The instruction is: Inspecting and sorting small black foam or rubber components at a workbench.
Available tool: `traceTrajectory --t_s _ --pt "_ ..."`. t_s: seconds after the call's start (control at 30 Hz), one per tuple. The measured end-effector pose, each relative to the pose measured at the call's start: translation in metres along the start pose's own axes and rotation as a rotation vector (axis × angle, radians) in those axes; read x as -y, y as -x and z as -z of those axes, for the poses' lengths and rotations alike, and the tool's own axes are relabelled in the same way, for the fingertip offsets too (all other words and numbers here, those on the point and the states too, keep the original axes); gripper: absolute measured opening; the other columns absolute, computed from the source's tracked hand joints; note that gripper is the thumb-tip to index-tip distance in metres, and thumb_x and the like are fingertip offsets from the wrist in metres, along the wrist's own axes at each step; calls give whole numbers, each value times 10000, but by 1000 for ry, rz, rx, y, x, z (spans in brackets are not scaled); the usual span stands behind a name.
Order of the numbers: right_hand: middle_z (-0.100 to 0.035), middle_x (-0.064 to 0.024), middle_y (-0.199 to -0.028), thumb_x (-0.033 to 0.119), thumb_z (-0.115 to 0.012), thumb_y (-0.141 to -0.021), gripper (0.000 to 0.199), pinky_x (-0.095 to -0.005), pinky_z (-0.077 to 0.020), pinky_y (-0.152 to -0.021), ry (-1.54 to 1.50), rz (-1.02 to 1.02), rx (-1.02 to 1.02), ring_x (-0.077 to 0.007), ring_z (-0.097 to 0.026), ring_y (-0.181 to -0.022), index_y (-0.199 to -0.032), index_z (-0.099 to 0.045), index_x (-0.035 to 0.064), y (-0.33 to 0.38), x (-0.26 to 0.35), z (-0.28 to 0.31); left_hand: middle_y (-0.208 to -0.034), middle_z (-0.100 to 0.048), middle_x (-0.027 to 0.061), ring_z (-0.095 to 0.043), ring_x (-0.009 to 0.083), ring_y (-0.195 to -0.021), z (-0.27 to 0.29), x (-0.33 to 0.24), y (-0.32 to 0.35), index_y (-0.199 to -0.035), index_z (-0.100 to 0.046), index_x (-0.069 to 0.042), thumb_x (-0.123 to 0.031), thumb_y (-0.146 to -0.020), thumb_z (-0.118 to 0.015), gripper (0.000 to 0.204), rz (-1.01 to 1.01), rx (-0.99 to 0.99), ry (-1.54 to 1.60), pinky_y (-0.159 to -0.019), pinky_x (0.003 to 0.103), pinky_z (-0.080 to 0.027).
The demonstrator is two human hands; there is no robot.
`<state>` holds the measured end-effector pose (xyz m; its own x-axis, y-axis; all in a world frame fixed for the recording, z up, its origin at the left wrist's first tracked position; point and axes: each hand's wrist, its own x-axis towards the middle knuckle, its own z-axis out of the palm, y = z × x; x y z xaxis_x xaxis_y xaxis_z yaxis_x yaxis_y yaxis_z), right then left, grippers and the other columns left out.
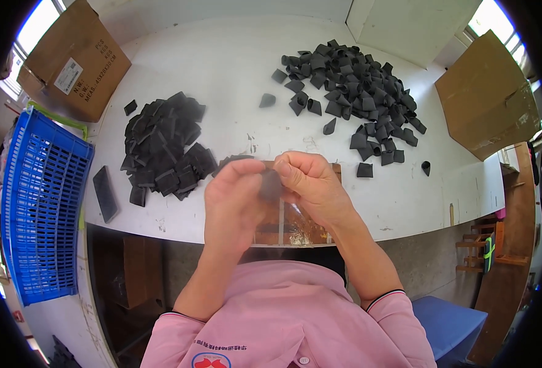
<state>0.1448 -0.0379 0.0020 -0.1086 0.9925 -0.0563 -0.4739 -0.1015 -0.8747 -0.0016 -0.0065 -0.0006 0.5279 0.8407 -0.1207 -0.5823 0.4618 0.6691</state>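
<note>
A small black fabric piece [270,186] is held up between my hands, over the front edge of the table. My right hand [317,189] pinches its upper edge between thumb and curled fingers. Against its other side, my left hand [234,199] is closed on it, somewhat blurred by motion. Left of my hands is a heap of flat black pieces [163,144]. Farther off to the right lies a larger heap of short black sleeves [360,86], many of them curled into open tubes.
Under my hands is a brown taped cardboard surface [304,230]. A dark flat slab [105,194] rests at the table's left edge, near a blue plastic basket [43,208]. Cardboard boxes stand at left [78,67] and right [488,98]. A blue stool [448,322] is at lower right.
</note>
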Motion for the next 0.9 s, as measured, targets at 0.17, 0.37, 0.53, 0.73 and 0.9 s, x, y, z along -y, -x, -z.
traceTrajectory --t_s 0.17,0.37,0.53,0.73,0.9 --pt "-509 -42 -735 196 -645 -780 227 -240 -398 -536 626 453 -404 -130 -496 -632 -869 -560 6 11 -3 -5 -901 -576 92 -521 101 -738 -15 -2 -6 -1078 -515 32 -11 -799 -534 282 -594 2 -629 -649 207 -425" --pt "-525 -93 -826 174 -725 -650 347 -317 -444 -561 1068 855 -395 -241 -518 -718 -909 -560 13 17 -1 -23 -901 -562 110 -509 177 -862 -14 -3 -7 -860 -562 12 -65 -840 -543 82 -583 113 -490 -789 278 -403" --pt "-514 -69 -750 74 -712 -624 275 -284 -431 -486 1267 1051 -481 -212 -516 -624 -841 -557 10 9 -1 -28 -871 -536 74 -497 162 -847 -20 0 0 -897 -524 -16 -118 -889 -493 107 -418 -18 -15 -759 272 -414" --pt "-505 -64 -701 19 -684 -621 203 -275 -408 -464 1286 1103 -450 -200 -491 -591 -779 -558 0 4 2 -25 -880 -527 65 -494 147 -825 -19 3 3 -901 -515 -15 -129 -898 -481 119 -389 -82 42 -756 268 -406" --pt "-499 -61 -675 -2 -674 -612 191 -287 -393 -462 1202 1049 -397 -206 -467 -577 -764 -559 -6 4 -8 -16 -890 -528 72 -496 142 -806 -8 7 9 -910 -510 -13 -111 -894 -483 102 -474 -38 -145 -737 265 -403"
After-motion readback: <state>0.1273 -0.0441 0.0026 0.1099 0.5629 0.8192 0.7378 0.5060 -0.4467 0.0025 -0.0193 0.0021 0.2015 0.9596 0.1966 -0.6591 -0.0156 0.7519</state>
